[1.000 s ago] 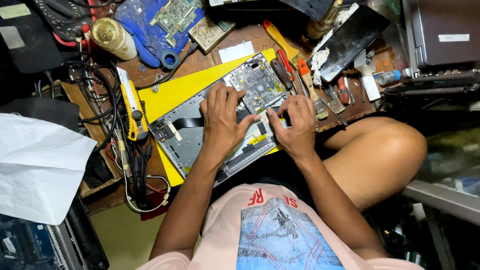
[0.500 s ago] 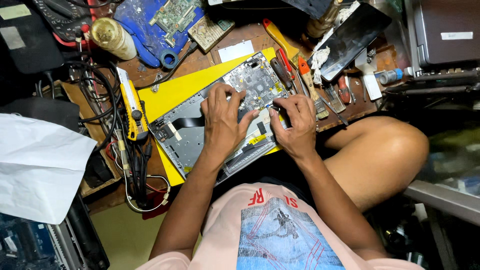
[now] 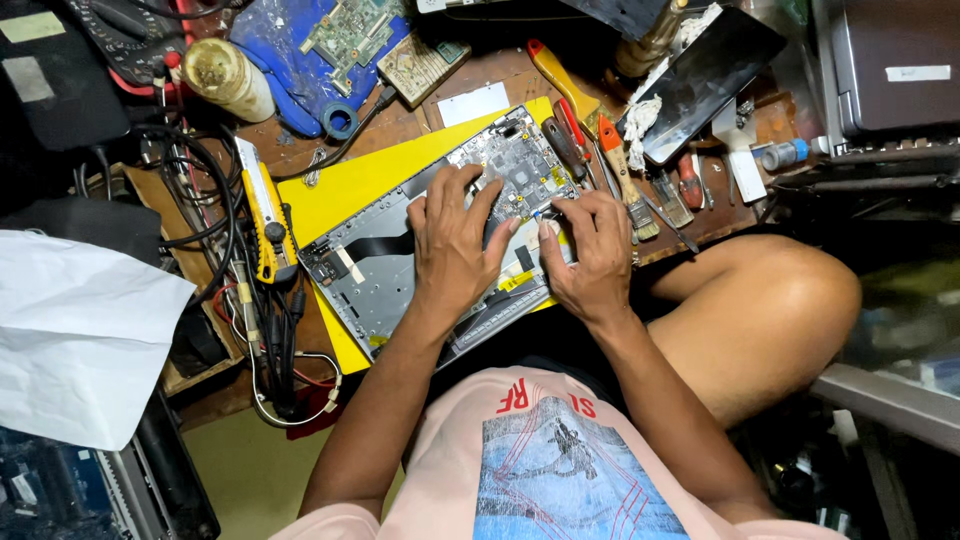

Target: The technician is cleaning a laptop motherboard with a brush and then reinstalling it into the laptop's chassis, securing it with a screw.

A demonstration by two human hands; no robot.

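Currently the opened laptop chassis (image 3: 400,280) lies flat on a yellow mat (image 3: 350,185) at the workbench's front edge. The left hand (image 3: 455,240) rests on it with fingers spread; the right hand (image 3: 590,250) pinches at the circuit board (image 3: 515,165), though what it grips cannot be made out. The chassis is judged stiff but thin, its board fragile: grip the metal edges only.

Warm overhead light fell brightest around the fingers (image 3: 470,205). Beyond them the edges sank into shadow. Focus stayed sharp there.

Yellow utility knife (image 3: 262,210), screwdrivers (image 3: 572,130), paintbrush (image 3: 625,178).
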